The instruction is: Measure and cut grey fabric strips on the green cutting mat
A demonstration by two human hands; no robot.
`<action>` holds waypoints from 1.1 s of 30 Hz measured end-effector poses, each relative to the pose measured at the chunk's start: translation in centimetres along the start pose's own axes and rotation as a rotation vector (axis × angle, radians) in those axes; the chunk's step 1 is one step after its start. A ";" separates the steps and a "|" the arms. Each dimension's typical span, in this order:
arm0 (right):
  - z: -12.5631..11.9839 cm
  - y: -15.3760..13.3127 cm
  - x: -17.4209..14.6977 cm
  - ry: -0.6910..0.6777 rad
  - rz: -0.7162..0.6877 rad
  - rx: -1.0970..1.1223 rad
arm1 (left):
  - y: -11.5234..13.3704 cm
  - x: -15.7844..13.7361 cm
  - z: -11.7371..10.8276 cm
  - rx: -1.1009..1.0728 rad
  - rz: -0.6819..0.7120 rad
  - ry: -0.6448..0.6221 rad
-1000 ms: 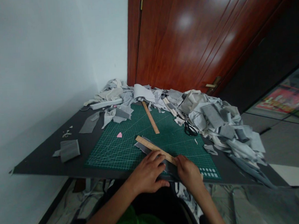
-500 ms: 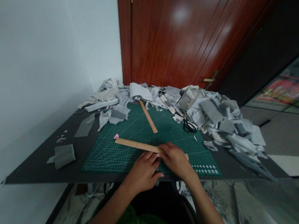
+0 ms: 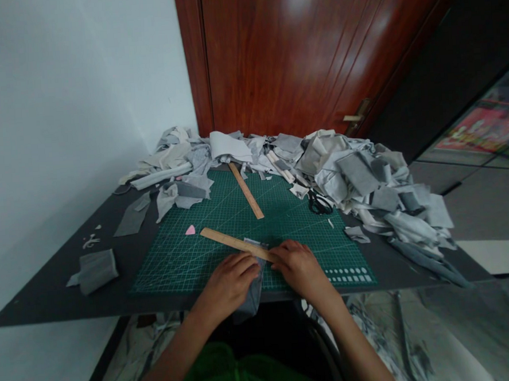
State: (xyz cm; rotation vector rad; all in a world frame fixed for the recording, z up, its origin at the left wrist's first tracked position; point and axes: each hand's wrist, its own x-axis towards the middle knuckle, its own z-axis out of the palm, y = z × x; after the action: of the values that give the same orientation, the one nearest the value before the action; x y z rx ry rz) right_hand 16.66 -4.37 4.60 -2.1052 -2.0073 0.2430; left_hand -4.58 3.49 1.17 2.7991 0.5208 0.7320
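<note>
A wooden ruler lies slantwise on the green cutting mat, across a grey piece of fabric that hangs over the table's front edge. My right hand is closed on the ruler's right end. With bent fingers, my left hand holds the fabric at its left side, just below the ruler; its fingertips are partly hidden. The fabric's far edge shows beyond the ruler. To the left of the ruler lies a pink piece of tailor's chalk.
A second wooden ruler lies farther back on the mat. Black-handled scissors are beside a large heap of grey fabric scraps at the right. More scraps line the back, and a folded grey cloth sits at the left.
My left hand has moved left, away from my right hand, and the grey fabric now shows between them. The ruler has slid slightly and lies apart from the pink chalk.
</note>
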 end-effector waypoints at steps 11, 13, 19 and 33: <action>1.2 1.2 -0.3 0.060 0.017 0.075 | 1.8 0.3 1.8 0.100 -0.185 -0.014; 1.5 1.3 -0.4 0.074 0.015 0.078 | 2.4 0.4 2.1 0.118 -0.225 -0.005; 2.3 1.7 -0.8 0.114 -0.003 0.076 | 3.9 -0.1 2.5 0.219 -0.243 -0.042; 2.0 4.3 -0.9 0.148 -0.271 0.194 | 5.6 -0.9 5.0 0.339 -0.300 0.042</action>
State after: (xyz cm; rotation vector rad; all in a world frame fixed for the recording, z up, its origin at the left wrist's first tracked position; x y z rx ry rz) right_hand 20.22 -5.39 1.46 -1.6645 -2.0595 0.2177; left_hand -1.21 -2.54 -1.92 2.9061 1.1395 0.6925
